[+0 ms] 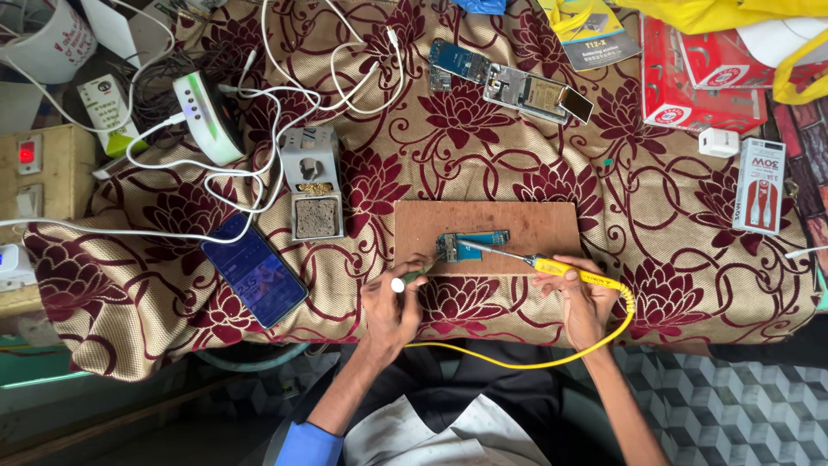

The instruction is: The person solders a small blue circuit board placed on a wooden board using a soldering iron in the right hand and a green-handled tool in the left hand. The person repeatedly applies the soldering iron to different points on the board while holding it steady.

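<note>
STEP: soldering judged under way | small circuit board (470, 242) lies at wooden board (487, 226) near edge, counter centre | right hand (586, 302) fingers closed around yellow soldering iron (552, 266), tip on board | left hand (392, 306) fingers pinched on tweezers (412, 277) | NEXT: steady tip contact is called for.

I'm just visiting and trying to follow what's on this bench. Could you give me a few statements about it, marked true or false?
1. The right hand holds a yellow-handled soldering iron. True.
2. The small circuit board lies on a wooden board. True.
3. The left hand is empty. False: its fingers hold a thin green-handled tool at the circuit board's edge.
4. The smartphone lies to the right of the wooden board. False: it lies to its left, screen lit.
5. The iron's tip points at the circuit board. True.
</note>
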